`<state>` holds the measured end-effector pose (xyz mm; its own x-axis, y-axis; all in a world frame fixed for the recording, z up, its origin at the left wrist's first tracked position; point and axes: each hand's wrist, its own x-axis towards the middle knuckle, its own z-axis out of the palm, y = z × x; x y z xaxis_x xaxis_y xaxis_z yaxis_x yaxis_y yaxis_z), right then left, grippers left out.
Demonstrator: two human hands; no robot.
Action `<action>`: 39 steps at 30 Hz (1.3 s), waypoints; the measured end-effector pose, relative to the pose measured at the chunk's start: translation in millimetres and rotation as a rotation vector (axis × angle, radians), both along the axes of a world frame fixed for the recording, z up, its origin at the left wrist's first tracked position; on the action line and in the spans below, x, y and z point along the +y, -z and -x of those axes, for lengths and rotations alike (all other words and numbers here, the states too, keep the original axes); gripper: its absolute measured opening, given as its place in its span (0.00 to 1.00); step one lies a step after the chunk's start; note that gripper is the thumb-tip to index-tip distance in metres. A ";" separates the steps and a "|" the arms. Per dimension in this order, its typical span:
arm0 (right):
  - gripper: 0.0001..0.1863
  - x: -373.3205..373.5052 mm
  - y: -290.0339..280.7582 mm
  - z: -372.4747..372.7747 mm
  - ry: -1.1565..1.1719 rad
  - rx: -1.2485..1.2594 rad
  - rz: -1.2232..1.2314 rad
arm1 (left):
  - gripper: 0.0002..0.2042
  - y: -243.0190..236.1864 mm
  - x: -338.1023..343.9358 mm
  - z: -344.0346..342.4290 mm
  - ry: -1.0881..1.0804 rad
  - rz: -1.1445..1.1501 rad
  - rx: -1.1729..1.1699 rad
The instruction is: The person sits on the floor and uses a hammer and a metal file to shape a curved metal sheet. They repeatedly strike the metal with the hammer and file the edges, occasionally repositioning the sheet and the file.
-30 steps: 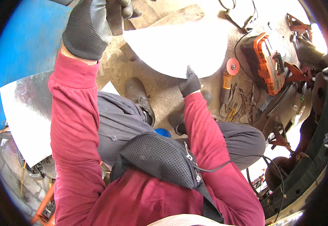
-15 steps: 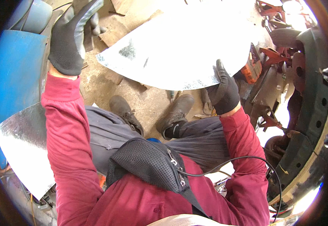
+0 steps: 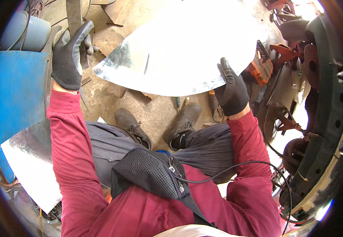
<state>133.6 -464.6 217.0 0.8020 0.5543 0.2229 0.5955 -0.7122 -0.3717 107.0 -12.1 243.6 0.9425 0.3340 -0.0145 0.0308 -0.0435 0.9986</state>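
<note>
A large, shiny metal sheet (image 3: 179, 51) with a curved near edge is held out in front of me, its middle washed out by glare. My right hand (image 3: 233, 89), in a black-and-grey glove, grips that edge at the right, thumb lying on top. Off the sheet's left tip, my left hand (image 3: 72, 57) is raised in a matching glove. Its fingers and thumb are apart, and I see nothing held in it. A narrow flat strip (image 3: 74, 15) shows just beyond and behind that hand; whether they touch is unclear.
A blue panel (image 3: 15, 98) and a blue rounded container (image 3: 35, 31) stand at the left. Another shiny sheet (image 3: 31, 158) lies beside my left arm. Rightward are an orange object (image 3: 260, 69), rusty parts and a long dark beam (image 3: 323, 98). Scraps (image 3: 120, 12) litter the floor.
The metal sheet's left tip now sits a little lower and farther left in view. My left hand is slightly lower, and more of the strip beyond it shows. The right hand keeps its grip.
</note>
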 end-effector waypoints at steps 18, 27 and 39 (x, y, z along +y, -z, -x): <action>0.40 -28.6 5.0 1.9 0.008 0.083 -0.062 | 0.13 -0.5 -27.9 -14.5 0.086 0.051 -0.020; 0.37 -28.5 5.9 0.7 0.012 0.069 -0.077 | 0.15 -1.7 -30.3 -14.8 0.014 0.091 0.058; 0.38 -17.5 27.2 1.9 -0.042 0.045 -0.030 | 0.13 -8.1 -6.8 -6.3 0.119 -0.023 -0.053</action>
<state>131.7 -482.0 189.8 0.7877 0.5812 0.2043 0.6069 -0.6752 -0.4192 113.3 -18.9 251.7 0.9746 0.2199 0.0423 -0.0282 -0.0667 0.9974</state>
